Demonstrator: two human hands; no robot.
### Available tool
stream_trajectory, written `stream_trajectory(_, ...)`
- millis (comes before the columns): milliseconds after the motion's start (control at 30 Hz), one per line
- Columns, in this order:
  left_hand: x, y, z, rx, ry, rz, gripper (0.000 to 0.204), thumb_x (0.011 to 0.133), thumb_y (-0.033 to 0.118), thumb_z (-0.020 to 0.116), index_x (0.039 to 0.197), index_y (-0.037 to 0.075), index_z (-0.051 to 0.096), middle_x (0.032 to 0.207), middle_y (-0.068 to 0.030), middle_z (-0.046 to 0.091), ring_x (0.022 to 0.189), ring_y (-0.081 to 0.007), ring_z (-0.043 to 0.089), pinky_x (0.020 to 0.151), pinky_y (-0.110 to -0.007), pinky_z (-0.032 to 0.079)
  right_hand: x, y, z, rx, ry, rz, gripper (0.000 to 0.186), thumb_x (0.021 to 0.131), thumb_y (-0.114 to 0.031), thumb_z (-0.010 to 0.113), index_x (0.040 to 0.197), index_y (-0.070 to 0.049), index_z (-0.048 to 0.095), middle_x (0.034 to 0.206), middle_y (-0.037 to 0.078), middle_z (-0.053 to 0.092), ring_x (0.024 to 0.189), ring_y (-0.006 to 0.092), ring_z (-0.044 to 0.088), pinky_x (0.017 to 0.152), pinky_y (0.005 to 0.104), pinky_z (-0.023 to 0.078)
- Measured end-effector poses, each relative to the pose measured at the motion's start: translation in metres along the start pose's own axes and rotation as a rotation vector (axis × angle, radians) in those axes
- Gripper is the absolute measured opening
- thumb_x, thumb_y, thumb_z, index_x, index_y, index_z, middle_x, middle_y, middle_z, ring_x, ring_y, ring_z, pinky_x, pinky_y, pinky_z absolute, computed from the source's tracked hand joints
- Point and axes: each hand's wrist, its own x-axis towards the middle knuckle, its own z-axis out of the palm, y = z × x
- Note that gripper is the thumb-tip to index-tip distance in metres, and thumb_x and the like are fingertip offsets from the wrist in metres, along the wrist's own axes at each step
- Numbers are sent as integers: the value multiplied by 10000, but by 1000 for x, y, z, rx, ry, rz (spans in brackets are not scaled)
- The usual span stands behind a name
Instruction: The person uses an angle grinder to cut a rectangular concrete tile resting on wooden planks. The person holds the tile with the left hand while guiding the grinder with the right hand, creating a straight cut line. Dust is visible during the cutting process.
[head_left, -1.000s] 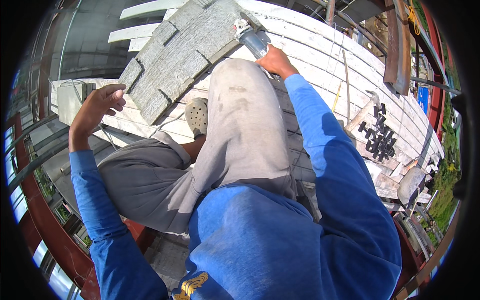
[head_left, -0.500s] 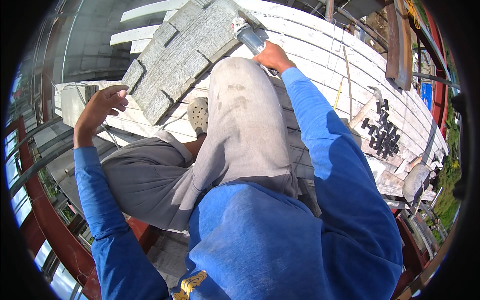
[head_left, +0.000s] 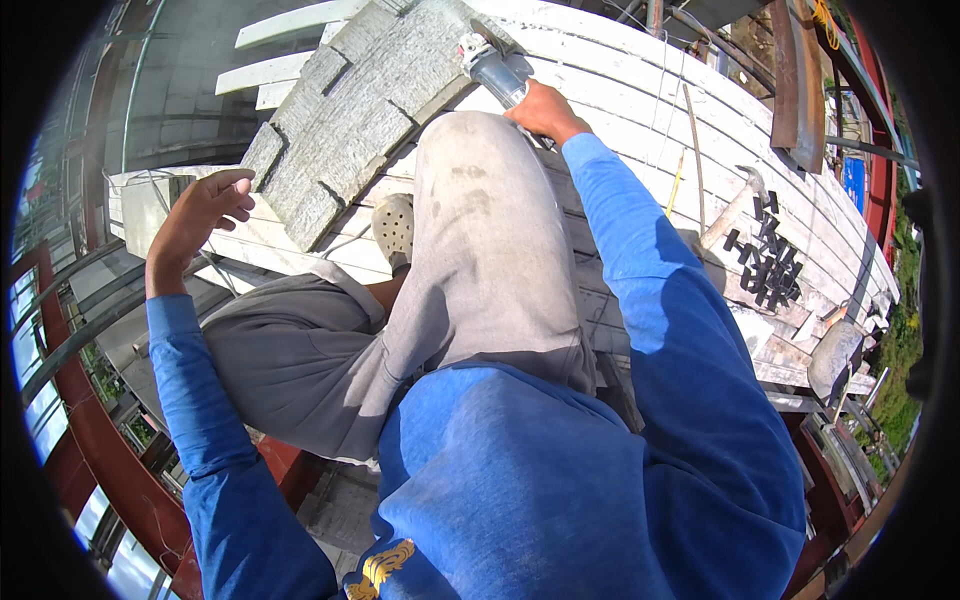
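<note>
Over planks [head_left: 600, 85], the right hand [head_left: 547, 110] grips a grinder [head_left: 496, 76]; the left hand [head_left: 202, 214] curls loosely.

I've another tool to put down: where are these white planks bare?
Bare white planks run between the right hand and the yellow strip; a smaller patch lies right of the black pieces. It is crowded around the hammer and those pieces.

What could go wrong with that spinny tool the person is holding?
Only the right hand grips the grinder, so it might be harder to control if it jerks. The knee is close to it and covered only by cloth, so a slip could hurt. The shoe has holes, so flying bits might get in.
</note>
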Motion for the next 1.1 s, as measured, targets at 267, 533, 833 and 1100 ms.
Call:
stream_trajectory(267, -4, 5, 1, 11, 6, 1, 629, 1102, 519, 652, 1493, 27, 661, 1134, -125, 777, 1024, -203, 732, 904, -368, 580, -7, 1, 5, -12, 82, -14, 1009, 714, -498, 920, 1487, 67, 605, 1324, 299, 743, 1228, 424, 737, 1058, 437, 588)
stream_trajectory(533, -12, 2, 1, 13, 18, 26, 692, 1086, 570, 656, 1492, 9, 659, 1121, -133, 774, 1017, -208, 727, 897, -367, 578, -24, -47, -12, 49, 101, -83, 776, 755, -364, 892, 1359, 58, 651, 1278, 320, 748, 1168, 445, 759, 1023, 479, 611)
stream_trajectory(833, -18, -11, -5, -11, 56, 15, 713, 1065, 598, 672, 1495, 29, 670, 1143, -157, 792, 1015, -216, 744, 892, -373, 581, -2, -78, 4, -3, 86, -46, 795, 773, -353, 894, 1409, 42, 628, 1294, 316, 745, 1217, 437, 745, 1061, 471, 599)
stream_trajectory(1100, -19, -21, -7, 10, 50, 18, 760, 1048, 639, 671, 1502, 29, 666, 1127, -141, 790, 1001, -216, 748, 874, -371, 599, 10, -70, 6, -33, 93, -23, 913, 778, -384, 879, 1523, 40, 564, 1310, 311, 743, 1227, 431, 743, 1078, 459, 593)
